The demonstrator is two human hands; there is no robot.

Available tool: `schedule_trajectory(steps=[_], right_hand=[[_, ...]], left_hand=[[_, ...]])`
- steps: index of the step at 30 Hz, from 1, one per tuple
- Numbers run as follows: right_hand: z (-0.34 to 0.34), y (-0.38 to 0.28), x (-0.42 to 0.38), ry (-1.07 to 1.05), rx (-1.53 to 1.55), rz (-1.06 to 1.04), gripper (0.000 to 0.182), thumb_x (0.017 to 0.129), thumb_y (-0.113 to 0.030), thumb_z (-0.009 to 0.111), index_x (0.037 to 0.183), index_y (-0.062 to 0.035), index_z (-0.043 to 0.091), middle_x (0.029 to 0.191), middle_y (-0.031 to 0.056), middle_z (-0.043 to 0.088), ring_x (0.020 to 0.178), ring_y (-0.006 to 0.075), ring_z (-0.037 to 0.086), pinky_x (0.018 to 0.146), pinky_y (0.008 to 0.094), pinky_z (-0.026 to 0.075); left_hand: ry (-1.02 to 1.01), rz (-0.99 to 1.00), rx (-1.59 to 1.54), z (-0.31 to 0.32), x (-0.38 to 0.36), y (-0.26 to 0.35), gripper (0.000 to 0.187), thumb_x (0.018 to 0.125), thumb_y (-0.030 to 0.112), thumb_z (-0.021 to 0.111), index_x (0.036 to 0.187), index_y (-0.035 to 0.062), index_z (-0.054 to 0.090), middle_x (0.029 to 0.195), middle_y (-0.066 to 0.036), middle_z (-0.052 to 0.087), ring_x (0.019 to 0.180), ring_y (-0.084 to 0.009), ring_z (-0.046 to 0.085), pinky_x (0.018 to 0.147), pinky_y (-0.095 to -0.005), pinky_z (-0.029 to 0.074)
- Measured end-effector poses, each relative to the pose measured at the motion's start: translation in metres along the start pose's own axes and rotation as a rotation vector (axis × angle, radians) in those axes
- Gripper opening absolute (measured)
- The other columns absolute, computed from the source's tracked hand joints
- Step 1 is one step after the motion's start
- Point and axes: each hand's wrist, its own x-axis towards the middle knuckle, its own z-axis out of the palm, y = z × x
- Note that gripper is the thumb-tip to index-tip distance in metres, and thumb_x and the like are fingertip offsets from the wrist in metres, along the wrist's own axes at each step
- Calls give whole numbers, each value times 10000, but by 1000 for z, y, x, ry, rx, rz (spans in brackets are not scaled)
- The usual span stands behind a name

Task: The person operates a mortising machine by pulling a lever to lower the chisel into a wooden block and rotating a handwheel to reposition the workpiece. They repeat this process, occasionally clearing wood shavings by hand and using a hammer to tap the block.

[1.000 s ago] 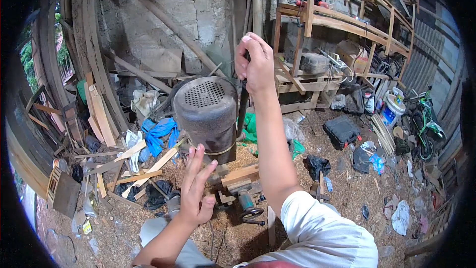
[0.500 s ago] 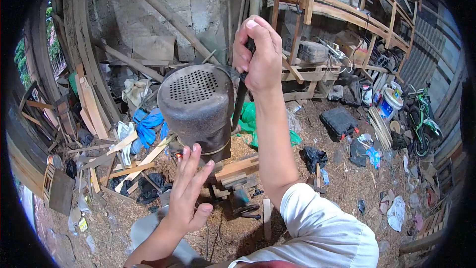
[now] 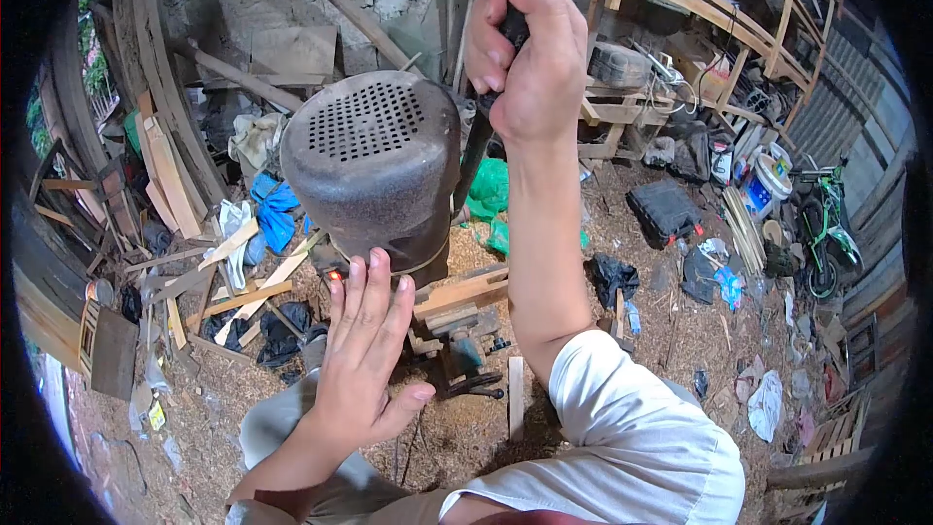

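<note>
A dark, dusty machine head (image 3: 374,170) with a perforated round top stands upright in front of me. My right hand (image 3: 530,58) is raised to its right, fingers wrapped round a black lever handle (image 3: 513,27). Low at the front of the machine is my left hand (image 3: 364,355), fingers spread and pointing up, near a small glowing red light (image 3: 334,275). Whether its fingertips touch the housing I cannot tell. Below the head, a wooden piece (image 3: 462,295) lies at a vise-like fixture (image 3: 466,355), which has a dark crank handle.
Wood offcuts (image 3: 243,306) and black plastic bags lie at the left. A blue bag (image 3: 275,212) and a green bag (image 3: 489,190) are beside the machine. To the right are a black case (image 3: 664,211), a white bucket (image 3: 768,185) and a green small bike (image 3: 826,233).
The view has shifted, and the machine appears larger and further left. My right hand is higher in view, still round the handle. My left hand remains spread near the red light.
</note>
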Motion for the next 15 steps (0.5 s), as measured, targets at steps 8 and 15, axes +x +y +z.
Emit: schedule_trajectory(steps=[8,15], right_hand=[[-4,-1,-4,-67,-30,-31,317,1065,-259,504,808,-73,520,550,10,443,424,84,352,409,259,303],[2,-3,-5,-69,-74,-133,323,1068,-204,451,782,-63,504,597,3,417,442,81,370,415,261,295]], left_hand=[[104,59,-43,7,-9,-14,801,1048,616,413,1523,-26,481,1606,-347,365,1545,-507,261,1250,-592,153],[581,74,-109,17,-9,-46,703,1069,601,318,1379,2,517,1573,-290,405,1525,-431,327,1240,-539,223]])
